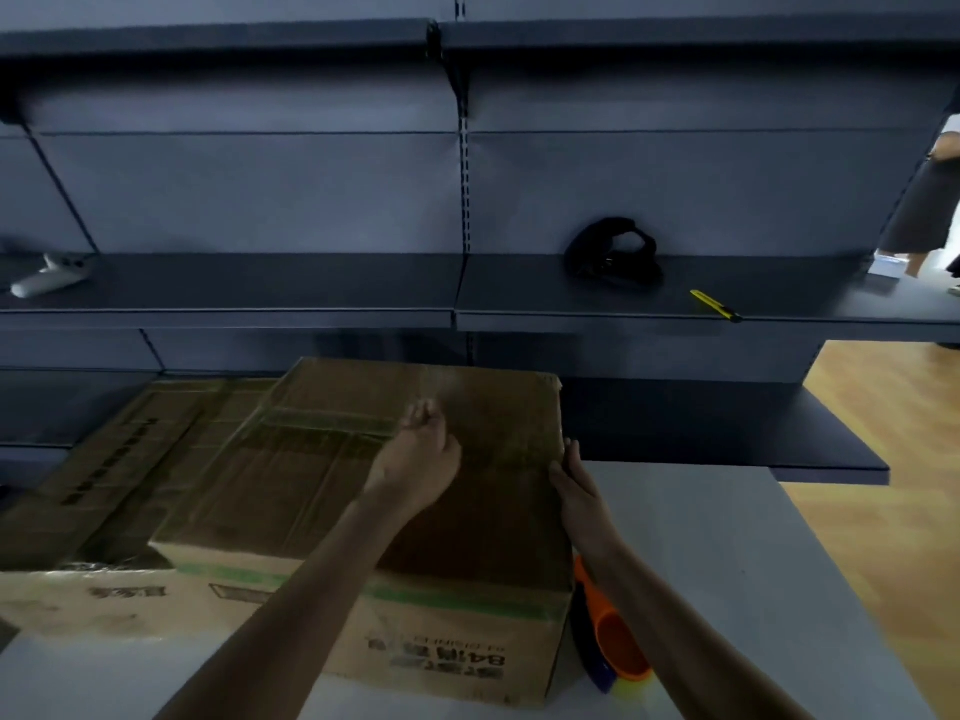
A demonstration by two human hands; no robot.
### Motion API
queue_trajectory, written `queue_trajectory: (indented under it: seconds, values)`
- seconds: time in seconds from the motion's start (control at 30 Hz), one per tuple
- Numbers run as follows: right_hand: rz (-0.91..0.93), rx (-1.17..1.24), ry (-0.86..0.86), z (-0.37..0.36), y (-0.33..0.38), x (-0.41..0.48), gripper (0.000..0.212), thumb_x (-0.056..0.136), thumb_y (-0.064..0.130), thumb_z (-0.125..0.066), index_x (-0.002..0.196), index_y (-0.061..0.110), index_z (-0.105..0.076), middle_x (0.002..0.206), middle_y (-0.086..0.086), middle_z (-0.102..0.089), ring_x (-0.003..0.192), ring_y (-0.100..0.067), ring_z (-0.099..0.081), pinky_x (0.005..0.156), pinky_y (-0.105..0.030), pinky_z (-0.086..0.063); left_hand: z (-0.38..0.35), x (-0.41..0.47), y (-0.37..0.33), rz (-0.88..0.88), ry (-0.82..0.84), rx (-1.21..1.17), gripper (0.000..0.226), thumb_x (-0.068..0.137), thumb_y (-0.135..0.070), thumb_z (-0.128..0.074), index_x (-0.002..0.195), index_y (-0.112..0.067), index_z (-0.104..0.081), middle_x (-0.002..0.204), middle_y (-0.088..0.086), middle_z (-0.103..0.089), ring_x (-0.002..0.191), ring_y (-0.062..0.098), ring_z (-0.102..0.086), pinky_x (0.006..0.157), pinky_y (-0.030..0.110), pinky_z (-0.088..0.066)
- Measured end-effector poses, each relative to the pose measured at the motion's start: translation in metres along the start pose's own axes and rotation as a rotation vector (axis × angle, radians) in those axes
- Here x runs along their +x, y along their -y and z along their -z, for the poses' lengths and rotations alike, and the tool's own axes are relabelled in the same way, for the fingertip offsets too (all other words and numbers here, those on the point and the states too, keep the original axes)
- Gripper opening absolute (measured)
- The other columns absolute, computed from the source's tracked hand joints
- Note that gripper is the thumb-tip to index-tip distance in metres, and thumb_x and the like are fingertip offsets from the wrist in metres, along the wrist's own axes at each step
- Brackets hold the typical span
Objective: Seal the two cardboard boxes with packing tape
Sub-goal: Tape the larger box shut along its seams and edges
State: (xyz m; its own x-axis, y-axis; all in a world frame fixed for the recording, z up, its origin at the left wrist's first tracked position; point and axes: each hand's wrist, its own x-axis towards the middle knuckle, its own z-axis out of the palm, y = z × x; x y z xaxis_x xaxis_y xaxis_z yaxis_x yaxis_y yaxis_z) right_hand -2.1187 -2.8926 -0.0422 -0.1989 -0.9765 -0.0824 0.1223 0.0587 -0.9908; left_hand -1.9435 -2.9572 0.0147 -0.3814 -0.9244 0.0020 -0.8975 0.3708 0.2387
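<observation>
Two cardboard boxes stand side by side on a grey table (727, 537). The nearer box (311, 491) has shiny clear tape across its closed top flaps. My left hand (421, 454) lies on that top near the middle, its fingers loosely curled over the tape and holding nothing I can make out. My right hand (571, 480) presses with straight fingers against the box's right edge. The second box (119, 459) sits behind and to the left, its flaps shut. An orange and blue tape dispenser (613, 641) lies on the table by the near box's right side, partly hidden by my right forearm.
Dark shelving runs along the back. On the shelf lie a yellow utility knife (716, 306), a black strap-like bundle (613, 257) and a white controller (49, 278). A person (930, 200) stands at the far right on the wooden floor (883, 433).
</observation>
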Motion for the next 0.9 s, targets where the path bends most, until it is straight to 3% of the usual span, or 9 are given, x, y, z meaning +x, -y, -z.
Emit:
queue_trajectory:
  seconds: [0.13, 0.27, 0.4, 0.5, 0.53, 0.57, 0.63, 0.73, 0.9]
  values:
    - [0.017, -0.045, -0.015, 0.002, 0.002, 0.010, 0.050, 0.101, 0.012, -0.032, 0.148, 0.019, -0.020, 0.144, -0.011, -0.039, 0.123, -0.028, -0.047, 0.097, -0.034, -0.043, 0.017, 0.000, 0.089, 0.286, -0.038, 0.169, 0.049, 0.101, -0.018, -0.027, 0.143, 0.006, -0.018, 0.150, 0.030, -0.013, 0.140, 0.040, -0.015, 0.116, 0.048, -0.015]
    - [-0.036, -0.038, -0.005, 0.003, 0.016, 0.026, 0.044, 0.100, 0.009, -0.034, 0.143, 0.016, -0.034, 0.135, -0.010, -0.049, 0.108, -0.023, -0.056, 0.078, -0.027, -0.049, 0.022, -0.004, 0.124, 0.390, -0.060, 0.129, 0.059, 0.101, -0.035, -0.013, 0.147, 0.000, -0.004, 0.157, 0.015, -0.003, 0.145, 0.024, -0.001, 0.118, 0.042, -0.004]
    - [-0.178, -0.301, -0.030, 0.001, 0.039, 0.042, 0.053, 0.101, 0.013, -0.036, 0.149, 0.014, -0.014, 0.152, -0.008, -0.027, 0.129, -0.028, -0.041, 0.084, -0.026, -0.042, 0.024, -0.001, 0.125, 0.393, -0.053, 0.134, 0.062, 0.099, -0.044, -0.017, 0.147, -0.003, -0.018, 0.155, 0.013, -0.016, 0.143, 0.025, -0.014, 0.114, 0.040, -0.017]
    - [-0.173, -0.826, -0.050, -0.011, 0.054, 0.044, 0.062, 0.101, 0.014, -0.031, 0.149, 0.014, 0.009, 0.157, -0.007, -0.009, 0.115, -0.030, -0.049, 0.068, -0.022, -0.039, 0.043, -0.002, 0.136, 0.388, -0.081, 0.152, 0.046, 0.099, -0.041, -0.027, 0.126, -0.009, -0.048, 0.134, 0.015, -0.047, 0.124, 0.029, -0.043, 0.099, 0.041, -0.038]
    - [-0.117, -1.002, -0.060, -0.016, 0.055, 0.042, 0.064, 0.100, 0.012, -0.031, 0.148, 0.011, 0.012, 0.158, -0.009, -0.002, 0.117, -0.028, -0.047, 0.077, -0.025, -0.043, 0.045, -0.002, 0.142, 0.387, -0.080, 0.140, 0.046, 0.099, -0.040, -0.029, 0.127, -0.008, -0.047, 0.133, 0.016, -0.048, 0.123, 0.031, -0.043, 0.098, 0.042, -0.038]
    - [-0.078, -1.156, -0.059, -0.023, 0.053, 0.040, 0.063, 0.100, 0.013, -0.030, 0.147, 0.007, 0.012, 0.157, -0.011, 0.004, 0.130, -0.028, -0.036, 0.097, -0.031, -0.042, 0.044, -0.001, 0.148, 0.389, -0.071, 0.115, 0.049, 0.099, -0.039, -0.029, 0.134, -0.007, -0.040, 0.138, 0.018, -0.042, 0.126, 0.034, -0.040, 0.100, 0.043, -0.036]
    - [-0.050, -1.385, -0.033, -0.037, 0.044, 0.033, 0.061, 0.102, 0.028, -0.023, 0.147, 0.000, 0.008, 0.156, -0.015, 0.010, 0.145, -0.028, -0.003, 0.118, -0.035, -0.013, 0.036, -0.001, 0.158, 0.382, -0.018, 0.079, 0.057, 0.100, -0.038, -0.027, 0.146, -0.005, -0.020, 0.151, 0.018, -0.021, 0.134, 0.037, -0.029, 0.104, 0.045, -0.034]
    - [-0.075, -1.469, -0.047, -0.046, 0.040, 0.030, 0.073, 0.098, 0.051, -0.014, 0.147, 0.001, 0.007, 0.156, -0.013, 0.011, 0.145, -0.024, 0.008, 0.117, -0.033, -0.002, 0.033, 0.000, 0.159, 0.396, 0.011, 0.048, 0.061, 0.101, -0.038, -0.021, 0.148, -0.003, -0.006, 0.155, 0.020, -0.008, 0.136, 0.041, -0.026, 0.102, 0.046, -0.035]
    - [-0.035, -1.556, 0.100, -0.026, 0.056, 0.058, 0.070, 0.097, 0.052, -0.009, 0.148, 0.009, 0.009, 0.156, -0.005, 0.015, 0.144, -0.018, 0.011, 0.116, -0.033, -0.003, 0.034, -0.025, 0.126, 0.515, -0.006, 0.058, 0.062, 0.101, -0.038, -0.018, 0.147, 0.001, -0.004, 0.154, 0.024, -0.008, 0.132, 0.039, -0.034, 0.095, 0.044, -0.041]
